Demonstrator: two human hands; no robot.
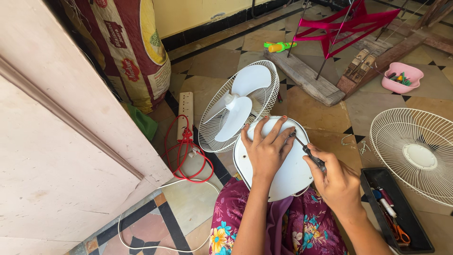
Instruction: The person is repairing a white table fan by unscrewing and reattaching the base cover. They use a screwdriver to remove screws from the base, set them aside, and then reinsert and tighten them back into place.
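Black plastic tray (373,198) by my right knee holds orange-handled scissors (399,232) and pens, while my left hand (267,150) lies spread on the round white fan base (278,177) in my lap, my right hand (337,182) clenching a black-handled screwdriver (309,153).

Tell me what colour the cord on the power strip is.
Red; the cord lies looped on the floor beside the white power strip, head view.

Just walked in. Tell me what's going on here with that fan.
A person sits on the tiled floor with a white fan base on their lap. The left hand presses flat on it while the right hand works a screwdriver at its rim. The fan blades sit in a rear grille; the loose front grille lies at right beside a tool tray.
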